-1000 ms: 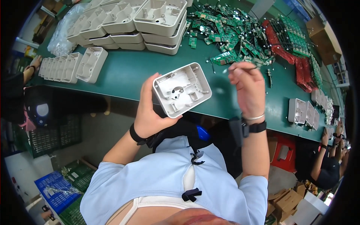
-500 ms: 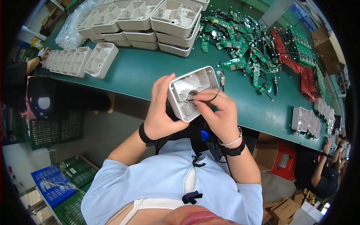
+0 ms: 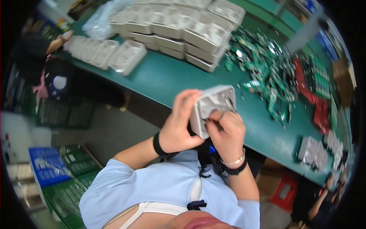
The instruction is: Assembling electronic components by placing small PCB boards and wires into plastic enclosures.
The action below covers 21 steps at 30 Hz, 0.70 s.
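My left hand (image 3: 178, 128) grips a light grey plastic housing (image 3: 196, 121) by its left side, holding it tilted above the near edge of the table. The housing is an open box with moulded partitions inside. My right hand (image 3: 228, 133) reaches into it, thumb and fingers pinched together low in the cavity. A thin black cable (image 3: 231, 104) rises past the knuckles beside the housing's right wall. The pinched end is hidden by my fingers and blurred.
Stacked grey housings (image 3: 207, 32) stand at the back of the green table (image 3: 160, 82), with a housing row (image 3: 95, 51) at left. Green circuit boards (image 3: 267, 72) lie heaped at right by red wrap (image 3: 322, 114). A co-worker's arm (image 3: 57, 44) is far left; crates (image 3: 49, 164) stand lower left.
The view has shifted and blurred. The housing, in my left hand, now tilts more steeply. My right fingers have moved deeper into it, and less of the cable shows.
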Tool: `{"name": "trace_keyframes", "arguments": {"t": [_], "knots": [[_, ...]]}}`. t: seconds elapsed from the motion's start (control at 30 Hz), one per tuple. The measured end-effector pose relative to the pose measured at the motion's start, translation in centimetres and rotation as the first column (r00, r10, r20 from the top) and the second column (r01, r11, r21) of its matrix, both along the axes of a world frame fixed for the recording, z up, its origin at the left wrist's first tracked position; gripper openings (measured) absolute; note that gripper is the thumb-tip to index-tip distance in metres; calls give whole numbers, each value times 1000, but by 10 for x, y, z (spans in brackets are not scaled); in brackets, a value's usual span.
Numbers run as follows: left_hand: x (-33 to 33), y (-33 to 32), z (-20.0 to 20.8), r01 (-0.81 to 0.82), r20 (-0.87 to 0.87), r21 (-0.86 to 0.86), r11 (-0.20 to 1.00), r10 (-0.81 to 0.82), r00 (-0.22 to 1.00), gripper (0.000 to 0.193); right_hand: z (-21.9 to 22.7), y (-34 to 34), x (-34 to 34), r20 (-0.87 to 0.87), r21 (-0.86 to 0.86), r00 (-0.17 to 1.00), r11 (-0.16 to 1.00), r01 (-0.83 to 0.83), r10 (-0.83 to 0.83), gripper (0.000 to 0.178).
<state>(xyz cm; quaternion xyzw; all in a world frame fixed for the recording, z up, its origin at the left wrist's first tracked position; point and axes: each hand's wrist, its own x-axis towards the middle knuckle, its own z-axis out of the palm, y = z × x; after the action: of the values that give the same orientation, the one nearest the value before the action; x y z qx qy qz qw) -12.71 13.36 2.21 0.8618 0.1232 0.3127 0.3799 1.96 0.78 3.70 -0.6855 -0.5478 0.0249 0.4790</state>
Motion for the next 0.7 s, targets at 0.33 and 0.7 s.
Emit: {"name": "trace_keyframes", "arguments": {"t": [0.33,0.7], "knots": [[-8,2,5,44,-54,-152,987,-53,997,113,-7,-2,-2,-110,57,994,998,22,-16,18],[-6,10,-2,121,-14,-169,978,-125,992,116,-4,0,23,122,-80,960,961,264,-253,27]]}}
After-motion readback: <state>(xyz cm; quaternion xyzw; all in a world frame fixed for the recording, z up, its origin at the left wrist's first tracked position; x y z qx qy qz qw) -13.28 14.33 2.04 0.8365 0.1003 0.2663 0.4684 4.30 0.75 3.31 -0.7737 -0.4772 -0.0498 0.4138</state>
